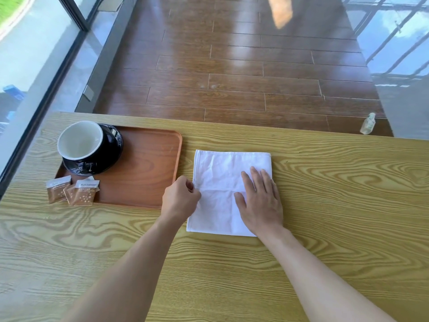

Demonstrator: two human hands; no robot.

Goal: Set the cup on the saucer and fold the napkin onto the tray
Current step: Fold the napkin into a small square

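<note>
A black cup with a white inside stands on a black saucer at the far left corner of a brown tray. To the right of the tray a white napkin lies flat on the wooden table, folded into a rough square. My left hand pinches the napkin's left edge, close to the tray's right rim. My right hand rests flat on the napkin's right half, fingers spread, palm down.
Two brown sugar packets lie over the tray's near left corner. The table ends just beyond the tray and napkin; past it is wood flooring with a small clear bottle. A glass wall runs along the left.
</note>
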